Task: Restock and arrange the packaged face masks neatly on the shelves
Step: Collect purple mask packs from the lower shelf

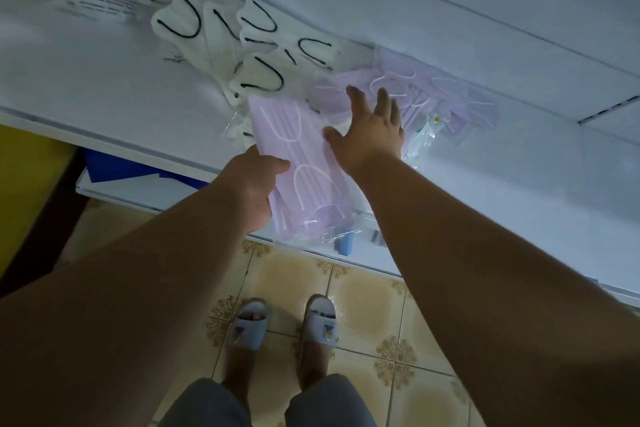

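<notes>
1. Left hand (254, 185) grips the near pack of lilac masks (304, 170) along its left edge, thumb on top and fingers tucked underneath.
2. That pack lies on the white shelf (114, 94), its lower end hanging out over the shelf's front lip, white ear loops showing through the clear wrap.
3. Right hand (372, 133) is spread wide, fingers straight, palm down, thumb touching the right edge of that same pack, fingertips reaching onto the lilac packs behind.
4. Those further lilac mask packs (446, 94) sit in a loose overlapping heap against the back of the shelf, to the right.
5. To the left, a scatter of white masks with black ear loops (214, 31) runs diagonally across the shelf, overlapping each other, the nearest ones touching the lilac pack's top corner.
6. Down below: tiled floor (363, 302), and the person's feet in pale slippers (320, 322), side by side.
7. Light is dim; printing on the far-left packs is too blurred to read.
</notes>
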### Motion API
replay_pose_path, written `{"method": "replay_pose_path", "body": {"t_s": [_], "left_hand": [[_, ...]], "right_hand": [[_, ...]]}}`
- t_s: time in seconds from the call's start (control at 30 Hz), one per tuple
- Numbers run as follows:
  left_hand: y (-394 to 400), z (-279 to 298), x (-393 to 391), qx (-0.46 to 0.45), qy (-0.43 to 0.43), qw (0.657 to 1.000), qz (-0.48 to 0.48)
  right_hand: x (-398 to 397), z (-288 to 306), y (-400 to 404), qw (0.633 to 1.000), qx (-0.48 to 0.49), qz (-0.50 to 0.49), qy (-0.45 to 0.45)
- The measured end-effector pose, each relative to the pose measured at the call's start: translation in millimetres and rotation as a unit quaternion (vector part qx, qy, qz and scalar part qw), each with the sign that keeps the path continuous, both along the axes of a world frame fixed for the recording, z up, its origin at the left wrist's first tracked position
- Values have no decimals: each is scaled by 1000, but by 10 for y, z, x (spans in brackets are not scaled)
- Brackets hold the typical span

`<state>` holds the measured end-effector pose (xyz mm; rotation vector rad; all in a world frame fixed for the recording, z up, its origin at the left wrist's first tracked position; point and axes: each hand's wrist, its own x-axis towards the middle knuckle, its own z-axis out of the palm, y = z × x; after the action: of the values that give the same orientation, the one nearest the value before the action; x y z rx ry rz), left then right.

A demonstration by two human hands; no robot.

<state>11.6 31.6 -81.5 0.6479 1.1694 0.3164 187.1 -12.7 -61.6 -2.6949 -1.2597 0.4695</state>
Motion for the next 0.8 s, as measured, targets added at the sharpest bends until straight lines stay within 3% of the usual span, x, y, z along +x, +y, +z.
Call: {"method": "replay_pose_path", "body": {"t_s": [0.1, 0.23, 0.3, 0.47, 0.57, 0.7, 0.8], "left_hand": [[7, -37, 14, 7, 23, 1000, 12], [-22, -78, 35, 14, 0, 1000, -13], [-63, -54, 10, 7, -10, 1000, -7], [-71, -88, -39, -9, 1, 1000, 14], [-76, -133, -24, -9, -30, 999, 17], [-107, -66, 27, -16, -40, 999, 14], [-135, -1, 118, -47, -37, 997, 39]], "right_hand": [[167, -127, 85, 994, -104, 39, 12], [143, -131, -23, 990, -67, 83, -93], [105, -110, -103, 990, -35, 89, -102], [170, -112, -259, 992, 129, -16, 6], [226, -114, -322, 990, 129, 3, 53], [276, 1, -396, 967, 204, -90, 122], [225, 62, -497, 958, 220, -94, 160]]}}
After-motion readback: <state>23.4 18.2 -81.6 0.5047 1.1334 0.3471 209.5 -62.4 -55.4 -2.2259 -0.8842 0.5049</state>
